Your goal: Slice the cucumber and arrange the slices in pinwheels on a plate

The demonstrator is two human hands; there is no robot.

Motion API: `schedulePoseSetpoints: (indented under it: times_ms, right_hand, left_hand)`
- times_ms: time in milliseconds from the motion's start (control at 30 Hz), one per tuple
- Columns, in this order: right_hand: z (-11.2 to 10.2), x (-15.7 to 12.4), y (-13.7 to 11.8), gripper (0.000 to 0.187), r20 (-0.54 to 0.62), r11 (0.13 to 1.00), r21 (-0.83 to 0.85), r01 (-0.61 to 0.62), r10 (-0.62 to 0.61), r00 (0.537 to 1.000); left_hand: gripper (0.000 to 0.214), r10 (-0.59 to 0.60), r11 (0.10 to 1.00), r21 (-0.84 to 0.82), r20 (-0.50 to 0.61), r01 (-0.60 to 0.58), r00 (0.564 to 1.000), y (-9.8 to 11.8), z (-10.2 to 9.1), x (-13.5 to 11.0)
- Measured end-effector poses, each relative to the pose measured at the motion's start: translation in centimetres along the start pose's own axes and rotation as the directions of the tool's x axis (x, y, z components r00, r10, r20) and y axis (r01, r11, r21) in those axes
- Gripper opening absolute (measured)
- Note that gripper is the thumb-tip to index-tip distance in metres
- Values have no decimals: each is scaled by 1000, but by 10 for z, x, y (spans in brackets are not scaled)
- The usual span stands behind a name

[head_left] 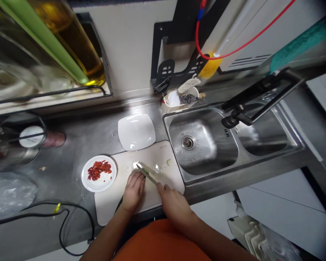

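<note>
A pale cutting board (108,206) lies on the steel counter in front of me. My right hand (171,200) is closed round the handle of a small knife (146,173) whose blade points up-left across the board. My left hand (133,188) rests on the board with its fingers curled down beside the blade. Whether anything is under the fingers I cannot make out. Small pale chopped bits (158,168) lie on the board near the blade tip. A round white plate with chopped red pieces (99,170) sits just left of the board.
A square white dish (136,132) stands behind the board. A double steel sink (203,143) with a black tap (256,98) lies to the right. A black cable (43,214) curls at the left front, near a plastic bag (8,194). Oil bottles stand on a rack at the back left.
</note>
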State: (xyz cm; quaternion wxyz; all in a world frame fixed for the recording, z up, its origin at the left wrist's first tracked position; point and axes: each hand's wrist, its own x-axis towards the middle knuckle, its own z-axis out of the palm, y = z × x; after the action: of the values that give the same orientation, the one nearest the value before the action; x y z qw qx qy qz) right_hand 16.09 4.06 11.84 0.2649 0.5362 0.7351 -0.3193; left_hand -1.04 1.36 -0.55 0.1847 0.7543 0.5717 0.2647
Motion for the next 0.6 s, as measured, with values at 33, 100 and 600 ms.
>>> schedulePoseSetpoints:
  times_ms: [33,100,600]
  right_hand:
    - [0,1,0,36,3,1000,-1,1,-1,1000]
    - [-1,2,1,36,8,1000,-4,7,-7,1000]
    - [-1,13,7,36,-17,996,58,62,-61,998]
  left_hand:
    - [24,-1,1000,-2,3,1,1000,0,0,0]
    - [24,-2,1000,-7,5,2,1000,1,-1,1]
    - [25,-8,1000,-29,3,8,1000,2,-2,2]
